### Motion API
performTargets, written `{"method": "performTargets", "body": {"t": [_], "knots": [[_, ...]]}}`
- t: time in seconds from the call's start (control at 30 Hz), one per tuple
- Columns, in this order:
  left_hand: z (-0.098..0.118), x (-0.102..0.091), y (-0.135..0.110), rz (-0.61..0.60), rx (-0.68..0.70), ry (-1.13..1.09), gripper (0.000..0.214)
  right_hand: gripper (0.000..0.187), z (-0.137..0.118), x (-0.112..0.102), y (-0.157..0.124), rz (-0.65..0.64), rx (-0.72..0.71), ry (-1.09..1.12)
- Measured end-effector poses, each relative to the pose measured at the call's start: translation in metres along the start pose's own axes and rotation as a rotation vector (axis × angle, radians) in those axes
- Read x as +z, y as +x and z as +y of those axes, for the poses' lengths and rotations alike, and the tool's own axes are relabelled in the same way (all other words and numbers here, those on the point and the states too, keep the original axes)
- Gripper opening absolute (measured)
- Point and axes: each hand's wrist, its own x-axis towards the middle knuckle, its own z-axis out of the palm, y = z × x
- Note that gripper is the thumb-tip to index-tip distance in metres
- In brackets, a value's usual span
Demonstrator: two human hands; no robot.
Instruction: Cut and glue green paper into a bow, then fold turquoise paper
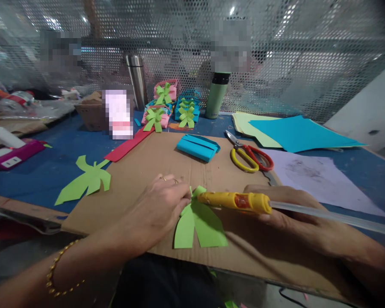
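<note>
My left hand (168,199) is closed on the upper left part of a cut green paper bow (208,224), which lies near the front edge of a cardboard sheet. With my right hand (291,205) I grip a yellow hot glue gun (224,201); a clear glue stick (333,220) runs out of its back end. The gun's tip meets the narrow middle of the green paper, close to my left fingertips. Farther back on the cardboard (137,171) lies a folded blue paper piece (198,147). A second green paper cutout (90,179) rests at the left.
Scissors (248,154) with yellow and red handles lie right of the blue piece. Blue paper sheets (308,132) and a stained white sheet (324,179) are at the right. Behind stand small paper baskets (188,113), a green bottle (216,96) and a steel flask (137,81). A red strip (128,145) lies left.
</note>
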Motion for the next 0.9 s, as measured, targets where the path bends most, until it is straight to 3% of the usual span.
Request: {"method": "performTargets", "body": {"t": [0.47,0.57,0.77,0.9], "knots": [[0.006,-0.007,0.005,-0.066,-0.023,0.043,0.019,0.03,0.003,0.0,-0.002,-0.03,0.058,0.023],[0.003,-0.014,0.001,0.025,-0.001,0.032,0.02,0.029,0.002,0.0,-0.002,-0.034,0.062,0.039],[-0.016,-0.022,-0.016,0.399,-0.034,0.099,0.02,0.027,0.0,-0.002,-0.002,-0.045,0.074,-0.027],[-0.026,-0.014,-0.026,0.416,-0.058,0.018,0.02,0.028,0.001,-0.002,-0.003,-0.046,0.07,-0.051]]}}
